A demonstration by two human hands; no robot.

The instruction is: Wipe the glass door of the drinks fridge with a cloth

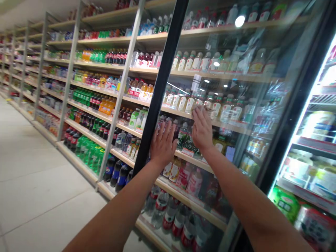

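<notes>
A glass fridge door (236, 105) with a black frame (160, 84) stands swung out in front of me. My left hand (163, 144) lies flat and open against the glass, right beside the frame's edge. My right hand (201, 128) presses the glass a little higher and further right, fingers stretched upward. Neither hand holds anything. Through the glass I see bottles on the shelves behind.
Long open shelves (89, 87) of bottled drinks run along the aisle to the left. The lit fridge interior (312, 164) with packaged goods is at the right. Pale floor tiles (39, 182) stretch away at lower left.
</notes>
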